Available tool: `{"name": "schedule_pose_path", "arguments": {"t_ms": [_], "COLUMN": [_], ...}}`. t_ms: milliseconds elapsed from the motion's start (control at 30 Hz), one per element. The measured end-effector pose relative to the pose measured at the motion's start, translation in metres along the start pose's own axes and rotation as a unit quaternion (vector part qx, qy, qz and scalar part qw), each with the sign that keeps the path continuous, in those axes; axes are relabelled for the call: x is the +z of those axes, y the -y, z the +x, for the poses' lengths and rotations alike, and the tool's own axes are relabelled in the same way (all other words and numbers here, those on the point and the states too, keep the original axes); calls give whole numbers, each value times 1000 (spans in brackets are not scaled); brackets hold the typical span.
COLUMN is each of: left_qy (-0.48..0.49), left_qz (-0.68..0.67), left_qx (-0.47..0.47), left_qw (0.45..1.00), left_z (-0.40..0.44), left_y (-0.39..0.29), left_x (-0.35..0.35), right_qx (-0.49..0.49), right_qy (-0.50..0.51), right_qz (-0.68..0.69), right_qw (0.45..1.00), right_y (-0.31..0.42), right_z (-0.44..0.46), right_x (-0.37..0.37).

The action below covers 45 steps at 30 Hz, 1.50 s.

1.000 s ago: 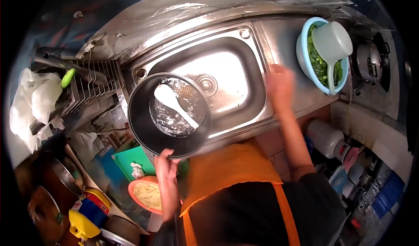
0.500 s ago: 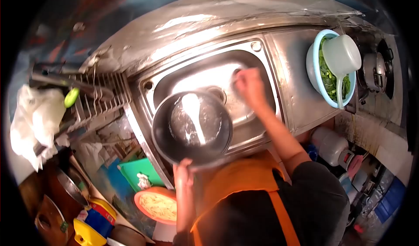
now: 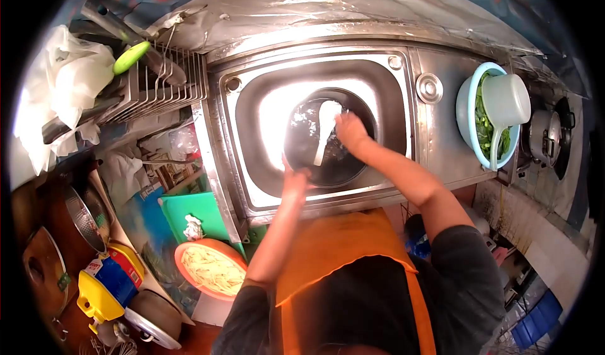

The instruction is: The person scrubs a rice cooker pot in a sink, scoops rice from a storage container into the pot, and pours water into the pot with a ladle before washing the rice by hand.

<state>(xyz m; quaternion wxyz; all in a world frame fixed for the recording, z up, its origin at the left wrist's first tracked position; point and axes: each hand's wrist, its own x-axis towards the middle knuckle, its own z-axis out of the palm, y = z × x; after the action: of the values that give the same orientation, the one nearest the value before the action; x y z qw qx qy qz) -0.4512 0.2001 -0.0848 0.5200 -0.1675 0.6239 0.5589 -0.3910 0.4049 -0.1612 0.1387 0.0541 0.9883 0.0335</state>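
Observation:
A dark round pot sits in the steel sink, with some shiny water in it. Inside it lies a white spoon, its wide end toward the far side. My left hand is at the pot's near left rim, fingers curled on the edge and slightly blurred. Over the inside of the pot, my right hand is closed beside the spoon's wide end; whatever its fingers hold, if anything, is hidden.
A round metal sink strainer lies on the right counter. Beyond it, a light-blue basin holds leafy greens and a white dipper. A wire rack stands left; below is an orange bowl of pale strips.
The pot has moved right and down into the sink. My right hand has left the drain area and is now over the pot. The metal strainer now shows on the right counter.

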Motion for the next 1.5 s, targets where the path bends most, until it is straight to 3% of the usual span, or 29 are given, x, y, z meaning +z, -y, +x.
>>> {"name": "schedule_pose_path", "arguments": {"t_ms": [67, 133, 200, 233, 267, 300, 400, 500, 600, 667, 700, 800, 833, 933, 967, 1000, 1033, 1067, 1133, 1200, 1267, 1333, 1433, 1467, 1500], "left_qy": [-47, -28, -29, -37, -45, -51, -53, -49, -59, -55, -49, -53, -51, -42, -72, 26, -54, -103, -45, -54, -87, -82, -81, -90, -102], "left_qz": [10, -5, -41, -51, -58, -63, -72, -106, -141, -163, -167, -152, -141, -110, -80, -9, -48, -48, -128, -154, -108, -109, -112, -112, -120], "left_qx": [18, 14, 11, 7, 4, 3, 24, 14, 14, 17, 15, 6, 2, -44, -52, -69, -66, -33, 3, 24, 54, 43, 28, 26, 14], "left_qw": [999, 999, 999, 998, 997, 997, 996, 993, 988, 985, 985, 987, 989, 992, 993, 997, 995, 993, 991, 986, 989, 990, 990, 989, 987], "left_z": [-6, -3, -5, -4, 1, 5, 13, 26, 32, 31, 30, 33, 39, 34, 23, 41, 45, 28, 37, 44, 53, 35, 31, 27, 26], "left_y": [-6, 4, 11, 16, 18, 18, 13, 14, 21, 19, 20, 24, 30, 20, 11, 29, 37, 18, 26, 28, 37, 19, 19, 16, 15], "left_x": [17, 17, 13, 8, 0, -8, -19, -21, -22, -20, -22, -29, -32, -29, -24, -38, -30, -23, -25, -25, -24, -25, -25, -25, -24], "right_qx": [-70, -167, -56, -113, -89, -55, -113, -164, -210, -137, -184, -214, -268, -245, -139, -87, -35, 15, -141, -225, -243, -280, -100, -67, -25], "right_qy": [233, 104, 157, 94, -20, -8, 186, 329, 309, 298, 215, 341, 335, 153, 100, 167, 245, 157, -5, -7, 24, -46, 4, 2, 36], "right_qz": [148, 444, 353, 260, 204, 161, -118, -26, 108, 382, 483, 358, 405, 600, 479, 329, 245, 280, 299, 421, 456, 403, 361, 239, 258], "right_qw": [959, 874, 921, 954, 975, 985, 969, 929, 921, 864, 828, 843, 807, 746, 861, 926, 937, 947, 944, 878, 856, 870, 927, 969, 965], "right_y": [32, 66, 76, 58, 51, 39, 21, 11, 17, 32, 37, 46, 48, 56, 55, 60, 66, 75, 77, 78, 76, 63, 35, 27, 24], "right_z": [-2, 15, 49, 58, 69, 74, 64, 52, 33, 23, 19, 21, 26, 23, 12, 18, 32, 34, 43, 61, 67, 71, 52, 48, 41], "right_x": [-30, 3, -12, -45, -27, -26, -36, -56, -54, -24, -20, -27, -14, -1, -20, -73, -88, -66, -62, -38, -47, -53, -78, -80, -86]}}
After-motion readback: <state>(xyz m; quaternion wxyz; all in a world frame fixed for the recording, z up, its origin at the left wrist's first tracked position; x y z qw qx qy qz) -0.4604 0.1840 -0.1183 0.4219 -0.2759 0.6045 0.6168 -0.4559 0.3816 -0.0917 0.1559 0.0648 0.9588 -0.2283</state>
